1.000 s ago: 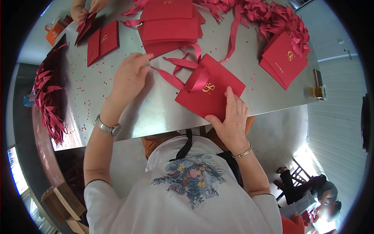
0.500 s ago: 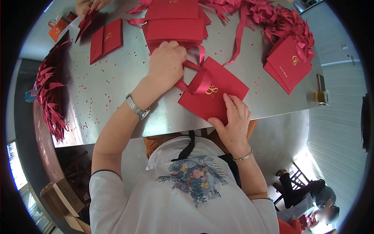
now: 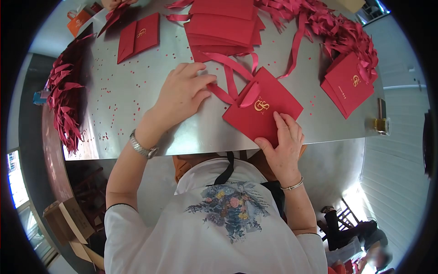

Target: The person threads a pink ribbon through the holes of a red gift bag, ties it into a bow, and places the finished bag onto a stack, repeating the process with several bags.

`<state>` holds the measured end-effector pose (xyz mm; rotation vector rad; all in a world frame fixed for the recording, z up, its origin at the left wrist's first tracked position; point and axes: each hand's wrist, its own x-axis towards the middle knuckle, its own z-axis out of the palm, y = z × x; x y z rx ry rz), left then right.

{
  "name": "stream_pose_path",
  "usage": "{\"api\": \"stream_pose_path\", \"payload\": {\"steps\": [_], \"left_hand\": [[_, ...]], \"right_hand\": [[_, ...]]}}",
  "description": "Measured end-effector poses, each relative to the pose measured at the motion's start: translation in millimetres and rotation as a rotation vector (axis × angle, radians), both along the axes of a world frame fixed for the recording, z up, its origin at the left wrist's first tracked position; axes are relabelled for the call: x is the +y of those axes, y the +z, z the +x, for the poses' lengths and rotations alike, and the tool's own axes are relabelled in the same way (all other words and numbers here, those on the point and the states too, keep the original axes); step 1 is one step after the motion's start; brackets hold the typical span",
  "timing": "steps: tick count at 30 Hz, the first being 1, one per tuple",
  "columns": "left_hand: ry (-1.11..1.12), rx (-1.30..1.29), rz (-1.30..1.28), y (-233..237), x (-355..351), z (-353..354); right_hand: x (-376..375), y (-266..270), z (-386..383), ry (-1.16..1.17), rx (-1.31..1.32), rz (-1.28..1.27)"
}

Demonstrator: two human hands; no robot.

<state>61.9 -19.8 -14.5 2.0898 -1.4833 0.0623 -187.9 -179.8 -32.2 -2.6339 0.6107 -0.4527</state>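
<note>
A red paper bag (image 3: 255,114) with a gold logo lies tilted on the metal table, near its front edge. My right hand (image 3: 283,141) rests on the bag's lower right part, thumb and fingers apart. Red ribbons (image 3: 231,82) run from the bag's upper left edge. One ribbon end reaches the fingertips of my left hand (image 3: 182,93), whose thumb and index finger are spread near it; whether they touch it is hard to tell. Beyond my hands lies a pile of red bags (image 3: 221,32).
On the metal table (image 3: 178,137) are another red bag (image 3: 139,37) at left, stacked bags (image 3: 349,86) at right, ribbon heaps (image 3: 342,34), small red dots and a glass of yellow liquid (image 3: 381,126). Another person's hand (image 3: 112,3) holds red paper at top left.
My left hand has drawn back from beside the pile, and its fingers have opened. The ribbons now lie more spread out. My right hand stays on the bag. The whole view has shifted a little.
</note>
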Motion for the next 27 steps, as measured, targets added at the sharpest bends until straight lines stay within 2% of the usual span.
{"api": "stream_pose_path", "payload": {"steps": [3, 17, 18, 20, 22, 24, 26, 27], "left_hand": [[-0.029, -0.031, 0.008, -12.7, -3.5, 1.0], [0.329, -0.082, 0.104, -11.9, -25.5, -0.5], [0.368, -0.162, -0.044, -13.3, -22.7, -5.0], [0.385, -0.108, -0.181, 3.1, -14.7, -29.4], [0.374, 0.221, 0.055, 2.8, -2.2, -65.3], [0.225, 0.228, 0.163, 4.8, -4.3, -85.2], [0.294, 0.186, 0.155, 3.9, -15.2, -97.3], [0.247, 0.165, 0.138, 0.4, -17.1, -99.6]], "right_hand": [[0.8, 0.6, 0.0, 0.005, 0.014, -0.013], [-1.8, 0.7, -1.6, 0.010, 0.022, 0.016], [-1.4, -0.4, -2.3, 0.017, 0.008, 0.008], [-1.6, -1.3, -3.3, 0.017, -0.017, -0.022], [-1.3, -8.8, -4.6, 0.019, -0.083, -0.024], [1.8, -9.8, -7.0, -0.013, -0.126, -0.088], [0.8, -13.8, -10.0, 0.028, -0.173, -0.071], [2.8, -13.9, -10.8, 0.001, -0.199, -0.080]]}}
